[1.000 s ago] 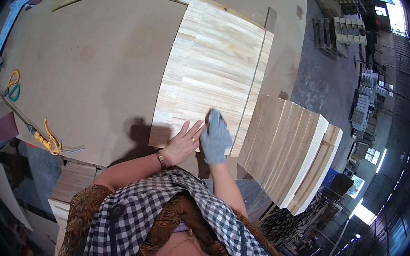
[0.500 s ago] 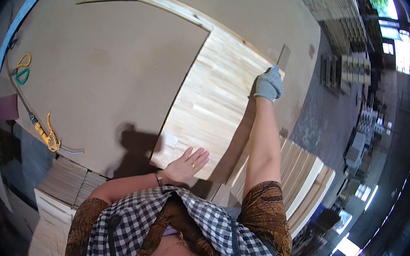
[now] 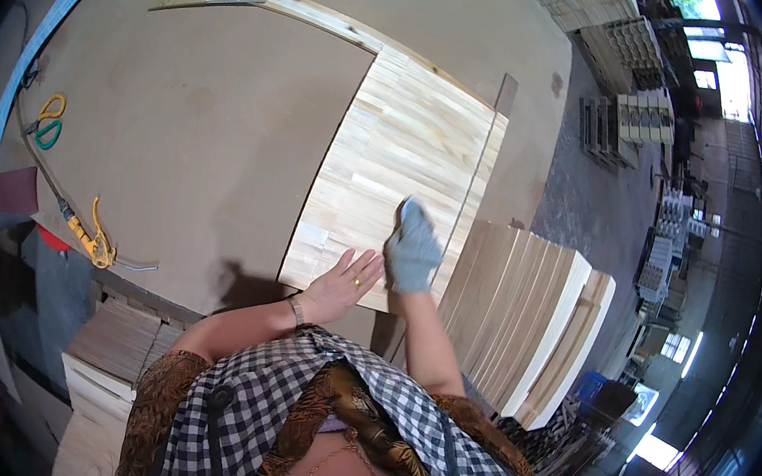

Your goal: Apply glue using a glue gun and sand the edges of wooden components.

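Long pale-blue strip (image 3: 41,49), printed along its length, lies on the brown table (image 3: 208,130) from 11 o'clock toward 9 o'clock; label or belt, cannot tell. Small pale rectangular patch (image 3: 311,236) on the wood panel (image 3: 409,140), near corner, just left of centre; possibly a sticker. Blue crate (image 3: 600,388) at 4 o'clock, half hidden behind stacked boards (image 3: 520,316).

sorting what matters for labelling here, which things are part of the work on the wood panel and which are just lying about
In use:
- pale jointed wood panel
- left hand, bare and flat on its near edge
- right hand, gloved, pressed on the panel
- brown worktable under it

Lying about:
- yellow and green scissors
- yellow-handled tool
- stack of boards
- blue strip
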{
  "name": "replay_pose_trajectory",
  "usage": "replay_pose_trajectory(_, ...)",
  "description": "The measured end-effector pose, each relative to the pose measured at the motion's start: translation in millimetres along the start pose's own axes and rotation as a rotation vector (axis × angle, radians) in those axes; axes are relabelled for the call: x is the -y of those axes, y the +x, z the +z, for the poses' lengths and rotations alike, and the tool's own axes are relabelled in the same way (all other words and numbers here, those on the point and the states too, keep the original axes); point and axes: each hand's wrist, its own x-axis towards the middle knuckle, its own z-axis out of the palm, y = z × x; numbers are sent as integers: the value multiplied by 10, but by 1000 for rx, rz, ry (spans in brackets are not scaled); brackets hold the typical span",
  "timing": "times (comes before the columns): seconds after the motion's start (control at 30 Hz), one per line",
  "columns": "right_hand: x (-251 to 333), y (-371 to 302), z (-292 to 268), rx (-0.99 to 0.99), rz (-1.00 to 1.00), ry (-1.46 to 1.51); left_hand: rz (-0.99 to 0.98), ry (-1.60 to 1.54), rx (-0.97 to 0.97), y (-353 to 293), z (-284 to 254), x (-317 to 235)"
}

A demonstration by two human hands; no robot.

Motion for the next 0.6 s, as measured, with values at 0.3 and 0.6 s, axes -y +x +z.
replay_pose_trajectory(0.3,-249,-1079,-536,137,-42,19,-73,208,85,-25,-171,-16)
replay_pose_trajectory(0.6,-327,-357,-147,124,188,-134,-470,-254,-79,-776,-186,409)
